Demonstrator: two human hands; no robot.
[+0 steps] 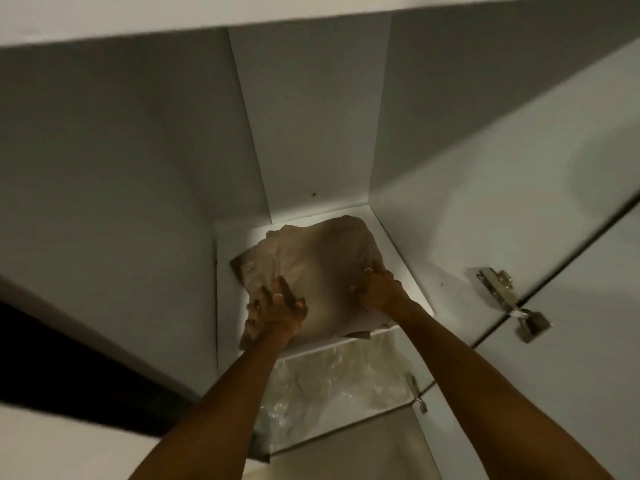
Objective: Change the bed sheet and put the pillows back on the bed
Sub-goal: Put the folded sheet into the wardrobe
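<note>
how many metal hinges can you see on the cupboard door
2: one hinge sits on the open door's inner face at the right, level with the shelf holding the folded sheet; a second hinge shows lower down. More may lie out of view.

No text, label, brand, number or sign is showing legibly anywhere in this view.
</note>
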